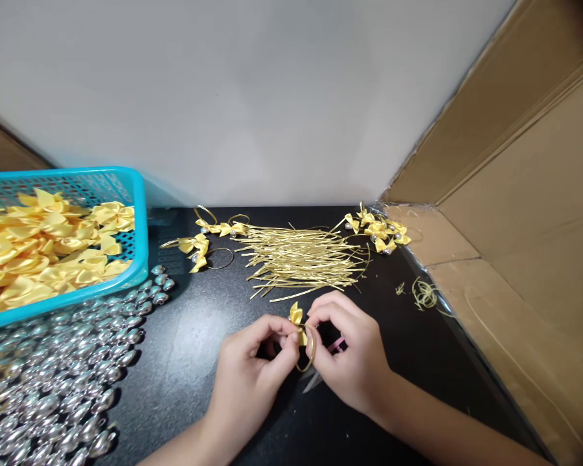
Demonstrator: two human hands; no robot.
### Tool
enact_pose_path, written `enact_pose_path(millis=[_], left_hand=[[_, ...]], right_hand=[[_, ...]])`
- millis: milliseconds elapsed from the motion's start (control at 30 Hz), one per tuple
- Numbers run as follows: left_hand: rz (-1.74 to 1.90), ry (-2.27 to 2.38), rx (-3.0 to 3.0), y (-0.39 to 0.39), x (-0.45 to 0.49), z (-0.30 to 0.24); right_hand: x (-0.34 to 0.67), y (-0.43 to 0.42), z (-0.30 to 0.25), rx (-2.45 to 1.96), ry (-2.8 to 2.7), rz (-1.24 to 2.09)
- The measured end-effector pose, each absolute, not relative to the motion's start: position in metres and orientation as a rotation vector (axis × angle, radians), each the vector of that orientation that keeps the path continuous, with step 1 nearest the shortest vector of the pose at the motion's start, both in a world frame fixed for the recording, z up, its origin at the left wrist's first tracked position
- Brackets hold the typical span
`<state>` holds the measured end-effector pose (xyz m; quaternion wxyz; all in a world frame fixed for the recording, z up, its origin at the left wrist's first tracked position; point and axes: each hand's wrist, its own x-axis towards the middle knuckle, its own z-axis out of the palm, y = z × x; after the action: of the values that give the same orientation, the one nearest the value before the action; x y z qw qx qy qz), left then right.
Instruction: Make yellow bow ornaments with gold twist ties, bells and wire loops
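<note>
My left hand (252, 375) and my right hand (352, 353) meet low in the middle of the black table (208, 336). Both pinch one small yellow ribbon bow (297, 317) with a gold wire loop (307, 353) hanging under it. The fingers of both hands are closed round the bow and wire. Something pink (337, 344) shows under my right hand; I cannot make it out.
A pile of gold wire ties (301, 259) lies beyond the hands. Finished bows with loops lie at its left (208, 243) and right (379, 230). A blue basket (138, 220) of yellow bows stands at left, silver beads (68, 382) below it. A cardboard box (515, 226) flanks the right.
</note>
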<state>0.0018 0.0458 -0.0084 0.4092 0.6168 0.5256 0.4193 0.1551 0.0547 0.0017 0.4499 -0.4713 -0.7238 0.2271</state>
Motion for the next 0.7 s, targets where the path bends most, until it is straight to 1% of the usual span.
enact_pose_path(millis=[267,533,700], left_hand=[[1.032,1.34,1.529,0.0452,0.0023,-0.009],[1.06,1.324,1.514,0.0464,0.0026,-0.0098],[1.037,1.325,1.507,0.0461,0.0012,-0.0126]], right_hand=[[0.1563,0.056,0.0016,-1.143,-1.852,0.426],[0.1595,0.0597,-0.0017,-1.128,-1.909,0.422],[0.1607,0.0585,-0.0017,-1.132,-1.98,0.336]])
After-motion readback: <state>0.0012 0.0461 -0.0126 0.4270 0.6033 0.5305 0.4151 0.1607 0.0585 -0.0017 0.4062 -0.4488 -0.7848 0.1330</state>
